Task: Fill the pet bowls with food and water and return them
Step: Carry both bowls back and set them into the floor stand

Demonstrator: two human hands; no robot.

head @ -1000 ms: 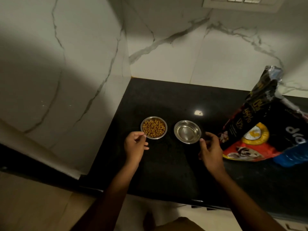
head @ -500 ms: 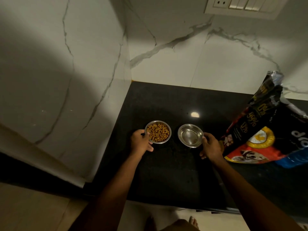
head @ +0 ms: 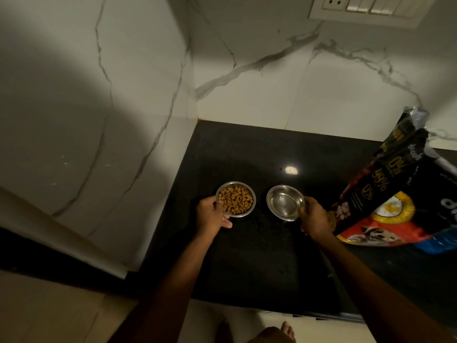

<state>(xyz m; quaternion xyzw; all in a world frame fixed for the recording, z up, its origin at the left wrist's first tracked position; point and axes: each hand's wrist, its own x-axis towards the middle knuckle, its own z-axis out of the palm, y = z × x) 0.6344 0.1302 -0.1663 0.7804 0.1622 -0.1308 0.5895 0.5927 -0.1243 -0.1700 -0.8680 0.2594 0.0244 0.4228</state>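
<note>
Two small steel bowls are over the black counter [head: 259, 256]. The left bowl [head: 238, 198] holds brown kibble, and my left hand [head: 212, 216] grips its near-left rim. The right bowl [head: 283, 201] looks shiny inside, perhaps holding water; it is tilted slightly. My right hand [head: 314, 217] pinches its right rim. Both bowls sit side by side, a small gap between them.
A large black and red pet food bag [head: 400, 201] leans at the right, just beyond my right hand. White marble walls close the counter at the left and back. A switch plate [head: 368, 8] is high on the back wall. My foot [head: 286, 330] shows below the counter edge.
Both hands moved forward from just short of the bowls and closed on their rims. The right bowl now tilts a little.
</note>
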